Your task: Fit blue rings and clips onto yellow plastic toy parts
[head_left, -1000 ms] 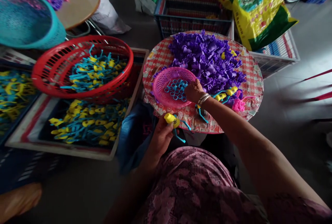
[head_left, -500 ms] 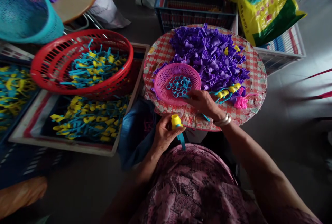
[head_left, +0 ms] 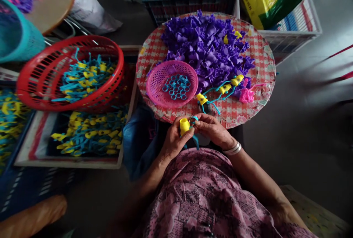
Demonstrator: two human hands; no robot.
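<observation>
My left hand (head_left: 176, 138) is closed around a yellow plastic cup-shaped piece (head_left: 184, 125), its round opening facing up. A blue strip (head_left: 196, 141) dangles below it. Close beside it, my right hand (head_left: 213, 129) pinches a small blue ring (head_left: 194, 119) between thumb and fingers. Both hands are over my lap at the near edge of the round table. More blue rings (head_left: 176, 87) lie in a pink perforated basket (head_left: 154, 96). To its right rest several yellow pieces (head_left: 202, 99) with blue strips.
Purple plastic pieces (head_left: 204, 46) are heaped on the checked tabletop (head_left: 150, 50), with a pink piece (head_left: 246, 95) at right. A red basket (head_left: 27, 94) and a crate (head_left: 27, 153) of yellow-blue pieces stand left. Another person's limb (head_left: 35, 216) shows at lower left.
My right hand has come back from the pink basket to my left hand, now with a blue ring. The yellow pieces it partly covered show fully. The view has shifted.
</observation>
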